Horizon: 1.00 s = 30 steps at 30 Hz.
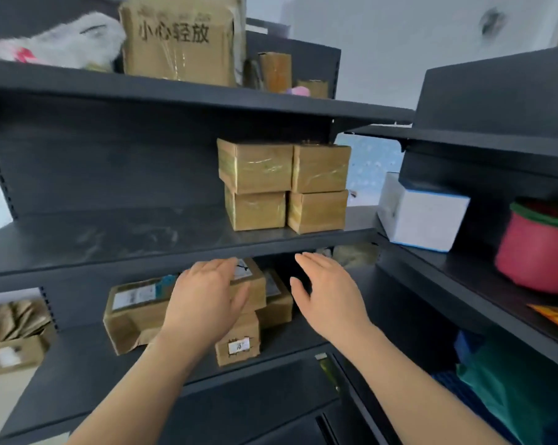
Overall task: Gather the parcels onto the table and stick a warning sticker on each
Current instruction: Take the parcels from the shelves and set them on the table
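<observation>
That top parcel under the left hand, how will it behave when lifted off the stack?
The top parcel looks like a stiff taped box, so it should probably keep its shape. It seems small enough for the left hand, so it is likely light. The parcel below might shift.

The left hand (204,297) is laid flat on a small taped parcel (250,284) stacked on another parcel (239,342). The right hand (326,290) is held open just beside it, apparently touching nothing. Four parcels (284,184) are stacked above the hands.
</observation>
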Each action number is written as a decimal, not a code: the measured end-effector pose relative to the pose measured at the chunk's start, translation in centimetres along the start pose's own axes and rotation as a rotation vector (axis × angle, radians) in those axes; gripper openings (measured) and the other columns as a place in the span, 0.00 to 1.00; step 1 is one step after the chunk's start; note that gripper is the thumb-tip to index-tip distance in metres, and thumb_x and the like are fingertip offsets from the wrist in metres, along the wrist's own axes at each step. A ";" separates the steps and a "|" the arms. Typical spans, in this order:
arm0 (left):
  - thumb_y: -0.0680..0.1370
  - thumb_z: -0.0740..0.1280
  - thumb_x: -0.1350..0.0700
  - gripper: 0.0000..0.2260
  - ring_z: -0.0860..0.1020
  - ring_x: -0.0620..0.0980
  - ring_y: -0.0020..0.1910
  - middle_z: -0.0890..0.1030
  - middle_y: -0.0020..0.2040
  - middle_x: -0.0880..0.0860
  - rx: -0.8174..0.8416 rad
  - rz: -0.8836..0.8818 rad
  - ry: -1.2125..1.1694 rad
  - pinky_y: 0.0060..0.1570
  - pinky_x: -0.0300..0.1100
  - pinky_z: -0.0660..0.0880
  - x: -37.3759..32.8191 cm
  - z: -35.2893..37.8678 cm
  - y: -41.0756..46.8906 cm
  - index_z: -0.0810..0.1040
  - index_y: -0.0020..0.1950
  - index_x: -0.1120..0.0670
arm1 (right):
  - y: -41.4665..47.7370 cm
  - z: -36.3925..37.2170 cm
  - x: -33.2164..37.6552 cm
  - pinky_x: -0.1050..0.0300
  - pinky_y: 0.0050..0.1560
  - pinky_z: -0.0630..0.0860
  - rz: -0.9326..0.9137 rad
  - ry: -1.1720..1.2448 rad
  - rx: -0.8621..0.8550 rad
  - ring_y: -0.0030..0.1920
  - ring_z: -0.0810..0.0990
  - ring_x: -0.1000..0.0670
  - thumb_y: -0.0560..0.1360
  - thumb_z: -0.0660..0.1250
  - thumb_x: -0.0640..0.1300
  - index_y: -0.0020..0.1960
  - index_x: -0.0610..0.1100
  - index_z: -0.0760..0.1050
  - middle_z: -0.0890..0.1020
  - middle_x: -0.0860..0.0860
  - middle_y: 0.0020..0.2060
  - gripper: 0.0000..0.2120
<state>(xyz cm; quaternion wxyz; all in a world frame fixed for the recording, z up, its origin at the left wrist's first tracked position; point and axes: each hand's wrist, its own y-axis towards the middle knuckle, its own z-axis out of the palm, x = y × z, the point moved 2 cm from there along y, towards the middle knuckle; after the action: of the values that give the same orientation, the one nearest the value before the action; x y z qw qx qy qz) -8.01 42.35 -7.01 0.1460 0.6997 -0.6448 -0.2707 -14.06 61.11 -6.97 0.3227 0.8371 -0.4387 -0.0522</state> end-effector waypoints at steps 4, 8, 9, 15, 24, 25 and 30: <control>0.77 0.61 0.42 0.25 0.75 0.57 0.60 0.78 0.62 0.55 -0.067 -0.040 0.003 0.56 0.50 0.73 2.0 -0.5 6.8 0.69 0.70 0.54 | 7.7 0.2 -0.3 0.56 0.65 0.68 -0.004 0.054 -0.067 0.67 0.71 0.48 0.79 0.62 0.50 0.70 0.44 0.69 0.75 0.49 0.67 0.22; 0.77 0.61 0.40 0.29 0.73 0.58 0.61 0.74 0.64 0.58 -0.090 -0.068 -0.047 0.55 0.50 0.73 3.2 -1.2 13.8 0.63 0.72 0.55 | 15.0 0.1 -0.7 0.54 0.67 0.65 0.036 0.070 -0.122 0.71 0.66 0.49 0.79 0.61 0.51 0.73 0.45 0.64 0.69 0.48 0.72 0.25; 0.77 0.61 0.39 0.31 0.72 0.58 0.62 0.73 0.65 0.58 -0.079 -0.067 -0.075 0.55 0.50 0.73 3.5 -1.3 15.5 0.60 0.74 0.54 | 16.6 0.0 -0.7 0.54 0.68 0.65 0.059 0.077 -0.135 0.72 0.65 0.48 0.79 0.61 0.51 0.74 0.45 0.63 0.68 0.48 0.72 0.25; 0.76 0.59 0.37 0.36 0.70 0.59 0.66 0.66 0.72 0.58 0.042 -0.053 -0.250 0.57 0.49 0.71 4.8 -0.6 23.7 0.48 0.77 0.49 | 23.2 0.3 -0.3 0.53 0.65 0.69 0.113 0.033 -0.131 0.68 0.69 0.45 0.78 0.64 0.50 0.74 0.45 0.63 0.67 0.47 0.72 0.27; 0.80 0.55 0.41 0.24 0.75 0.58 0.56 0.75 0.60 0.60 0.061 0.011 -0.456 0.47 0.42 0.66 7.4 2.1 26.7 0.56 0.74 0.46 | 25.7 1.7 0.1 0.49 0.67 0.66 0.154 -0.113 -0.079 0.70 0.62 0.41 0.78 0.63 0.50 0.72 0.46 0.65 0.67 0.45 0.70 0.24; 0.80 0.55 0.41 0.23 0.76 0.57 0.54 0.75 0.58 0.59 0.051 0.019 -0.471 0.47 0.42 0.66 7.7 2.1 26.6 0.57 0.73 0.46 | 25.8 1.7 0.1 0.49 0.66 0.66 0.149 -0.089 -0.077 0.69 0.63 0.42 0.77 0.63 0.50 0.71 0.47 0.66 0.66 0.46 0.69 0.24; 0.80 0.56 0.44 0.21 0.73 0.51 0.50 0.71 0.50 0.48 0.031 0.030 -0.533 0.46 0.42 0.66 8.7 2.0 26.5 0.58 0.71 0.49 | 26.2 1.8 0.2 0.63 0.56 0.67 0.182 0.161 -0.055 0.50 0.73 0.52 0.77 0.66 0.48 0.68 0.53 0.69 0.63 0.48 0.68 0.20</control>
<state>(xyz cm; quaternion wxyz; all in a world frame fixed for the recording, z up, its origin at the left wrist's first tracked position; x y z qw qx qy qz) -30.77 30.78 4.37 -0.0354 0.5963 -0.6748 -0.4333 -33.02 49.43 7.00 0.3833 0.7861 -0.4837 0.0325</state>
